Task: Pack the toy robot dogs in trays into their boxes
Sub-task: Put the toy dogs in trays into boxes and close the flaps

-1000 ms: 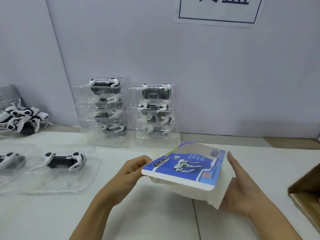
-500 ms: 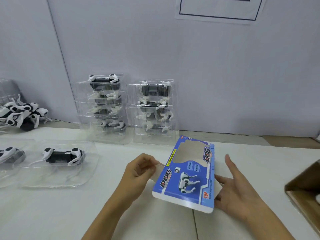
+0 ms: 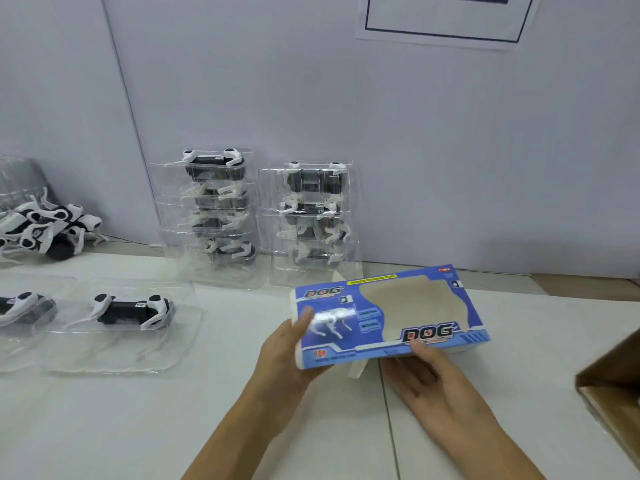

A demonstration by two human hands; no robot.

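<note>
Blue box (image 3: 391, 315): held above the white table (image 3: 104, 427) in front of me, now squared up and lying lengthwise left to right, window face up; a second ago it was still a flattened sleeve turned end-on to me. It looks ready to take a tray, in my judgement.

My left hand (image 3: 291, 348): grips the box's left end, thumb on the printed face, fingers underneath.

My right hand (image 3: 436, 379): palm up below the near right edge, fingers nearly straight, touching the underside and propping it rather than gripping. A pale flap hangs below the box between my hands.

Nearest trayed dog (image 3: 133, 308): in its clear tray (image 3: 114, 355), flat on the table to the left, well apart from the box; likely the next one to pack.

Further stock: two tray stacks (image 3: 258, 220) against the far wall; loose dogs (image 3: 45, 230) at far left.

Brown carton (image 3: 613, 386): at the right edge.
</note>
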